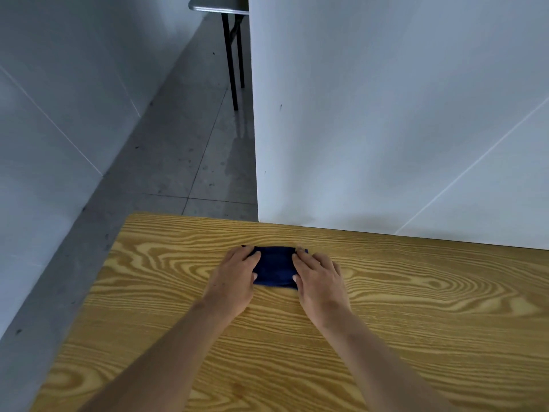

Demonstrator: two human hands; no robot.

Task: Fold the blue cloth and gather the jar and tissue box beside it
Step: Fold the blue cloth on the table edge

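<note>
The blue cloth (275,267) lies folded into a small dark rectangle on the wooden table (416,322), near its far edge. My left hand (237,275) rests flat over the cloth's left end, with the fingers spread and the thumb on the fabric. My right hand (319,278) presses on the right end in the same way. Only the middle strip of cloth shows between the two hands. Neither a jar nor a tissue box is in view.
A white partition wall (386,129) stands right behind the table's far edge. The table's left edge drops to a grey tiled floor (178,159). A second table with black legs (233,60) stands farther back.
</note>
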